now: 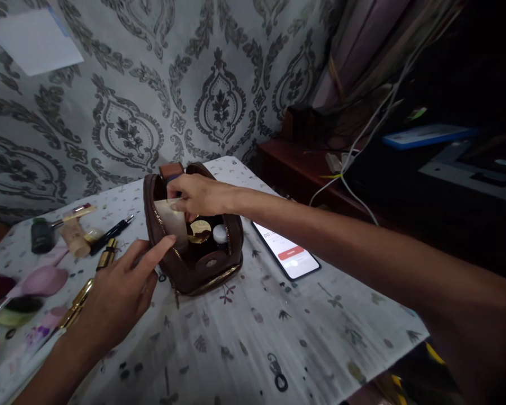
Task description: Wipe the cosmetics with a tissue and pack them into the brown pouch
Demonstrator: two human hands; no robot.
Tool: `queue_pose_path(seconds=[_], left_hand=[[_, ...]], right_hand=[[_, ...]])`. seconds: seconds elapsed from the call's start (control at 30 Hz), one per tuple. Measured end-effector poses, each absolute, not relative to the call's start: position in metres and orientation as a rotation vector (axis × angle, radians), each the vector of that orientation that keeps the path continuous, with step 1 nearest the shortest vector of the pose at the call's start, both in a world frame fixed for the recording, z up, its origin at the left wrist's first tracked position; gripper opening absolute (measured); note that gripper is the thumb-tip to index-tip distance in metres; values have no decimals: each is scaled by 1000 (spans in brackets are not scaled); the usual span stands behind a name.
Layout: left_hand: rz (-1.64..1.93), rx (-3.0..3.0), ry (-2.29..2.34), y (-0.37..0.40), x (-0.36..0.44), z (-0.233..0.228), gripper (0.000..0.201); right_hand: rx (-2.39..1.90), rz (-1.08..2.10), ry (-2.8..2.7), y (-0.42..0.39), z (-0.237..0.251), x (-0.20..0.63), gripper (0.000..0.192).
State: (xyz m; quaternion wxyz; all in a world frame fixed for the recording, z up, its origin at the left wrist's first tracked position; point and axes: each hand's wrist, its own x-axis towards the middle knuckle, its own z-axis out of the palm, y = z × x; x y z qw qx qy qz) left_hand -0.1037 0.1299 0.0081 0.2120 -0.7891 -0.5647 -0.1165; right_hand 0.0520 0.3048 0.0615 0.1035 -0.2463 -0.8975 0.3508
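Note:
A brown zip bag [236, 247] stands unzipped on the table, its mouth facing me. My right hand [198, 194] reaches into the opening, fingers closed at the top of a pale flat packet [171, 222] against the left inner wall. My left hand [126, 281] grips the bag's left rim, one fingertip over the zip edge by the packet. Deeper in the bag lie a round gold item [200, 229] and a small white-topped round item [220, 234]. My right hand partly hides the bag's far side.
Left on the patterned tablecloth [219, 360] are a dark green bottle [41, 236], a beige tube [75, 239], a black pen-like tube [112, 234], gold tubes [76, 304] and a pink brush [46, 280]. A lit phone [293, 261] lies right of the bag. White cables [388, 107] hang beyond.

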Motion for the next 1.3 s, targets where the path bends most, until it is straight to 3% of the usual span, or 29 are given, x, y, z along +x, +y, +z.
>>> queue_pose_path(seconds=[0.3,0.4,0.57,0.8,1.07,1.3], left_hand=[[-299,-2204,-1598,130,-103,8,52],[-301,-2194,-1575,130,-103,9,50],[-265,-2183,-1570,130,-101,10,45],[-271,-2180,-1558,130,-101,9,43],[-262,-2192,-1560,130,-103,8,50],[-274,-2190,-1564,131,-102,8,56]], right_hand=[[-791,671,-2890,288,68,50,8],[-763,768,-2908,284,68,50,5],[-717,913,-2837,283,64,49,27],[-628,1166,-2815,289,57,48,20],[-580,1470,-2807,295,59,50,44],[-626,1451,-2782,294,54,48,37]])
